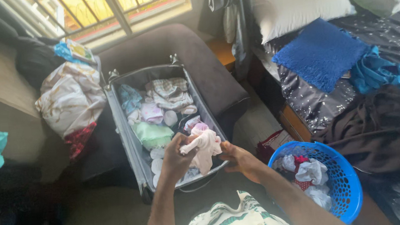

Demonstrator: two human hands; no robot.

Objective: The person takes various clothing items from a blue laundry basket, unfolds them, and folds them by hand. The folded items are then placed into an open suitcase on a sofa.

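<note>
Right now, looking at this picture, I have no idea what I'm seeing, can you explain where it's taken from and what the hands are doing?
This is one picture from a camera worn on a person's head, looking down at their own two bare hands. The left hand and right hand together hold a small pale pink cloth garment. Beneath it lies an open grey fabric suitcase packed with small folded clothes. To the right sits a round blue plastic laundry basket holding crumpled clothes, and beyond it a bed with a blue fluffy towel and a white pillow.
</note>
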